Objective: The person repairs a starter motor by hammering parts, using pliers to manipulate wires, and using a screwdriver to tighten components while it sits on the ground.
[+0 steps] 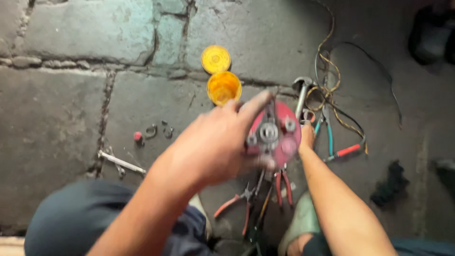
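Note:
My left hand (215, 144) grips the left side of a round red metal part (277, 132) with bolts and a central hub, held up over the stone floor. My right hand (306, 137) reaches behind the part's right edge; only a little of it shows, so I cannot see its fingers. The picture is blurred by motion.
A yellow jar (223, 87) and its yellow lid (215, 59) lie on the stone floor. Red-handled pliers (237, 201), a hammer (302, 92), tangled wires (332, 80), a metal rod (121, 162) and small clips (151, 131) lie around. A dark rag (389, 182) sits at right.

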